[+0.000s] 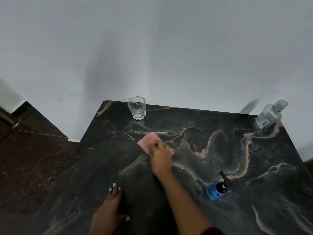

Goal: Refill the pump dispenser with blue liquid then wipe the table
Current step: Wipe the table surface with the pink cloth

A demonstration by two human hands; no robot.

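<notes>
My right hand (160, 157) presses a pink cloth (148, 141) flat on the dark marble table (220, 150), near its middle; the hand is blurred. My left hand (111, 209) rests flat on the table near the front edge, fingers together and holding nothing. The pump dispenser (216, 188), with blue liquid inside and a black pump head, stands to the right of my right forearm.
A clear glass (136, 107) with some clear liquid stands at the table's back edge by the wall. A clear plastic bottle (268, 117) with its cap on stands at the back right corner. Dark floor lies to the left of the table.
</notes>
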